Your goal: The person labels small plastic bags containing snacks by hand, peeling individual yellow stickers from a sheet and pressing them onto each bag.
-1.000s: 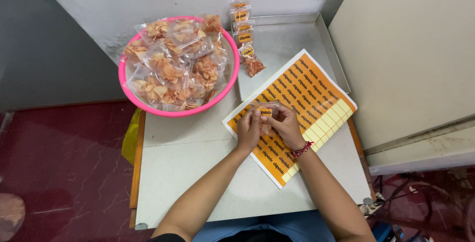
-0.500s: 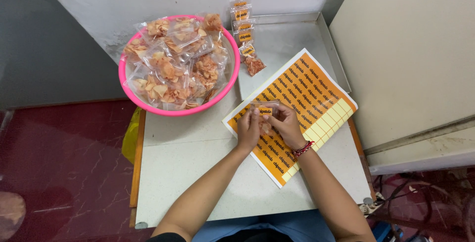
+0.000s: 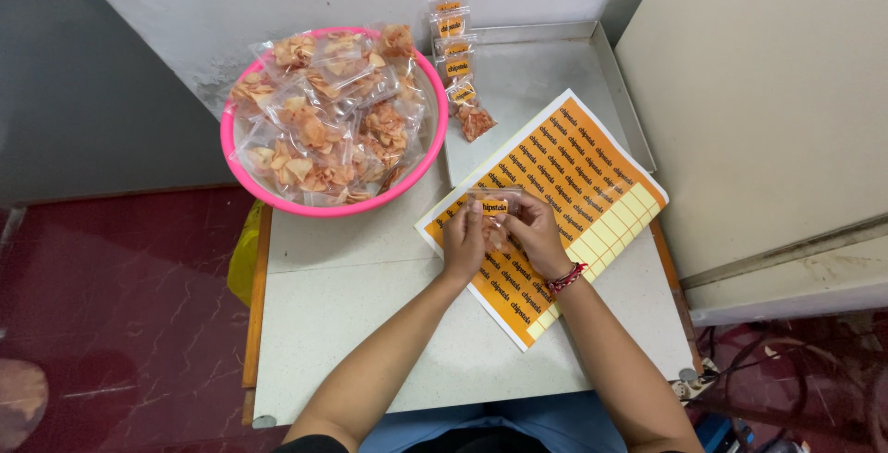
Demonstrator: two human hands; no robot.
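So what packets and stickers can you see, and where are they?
Small clear snack packet: held between left hand and right hand, orange rectangular sticker on it.
Sticker sheet: flat on the table under the hands, orange rectangles, some peeled pale yellow.
Labelled packets: a row beside the bowl.
Pink bowl: heaped unlabelled clear packets.

Small clear orange-labelled snack packet [image 3: 493,215]

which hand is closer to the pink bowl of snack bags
Left. The left hand sits just below and right of the pink bowl, while the right hand is further right, over the orange sticker sheet.
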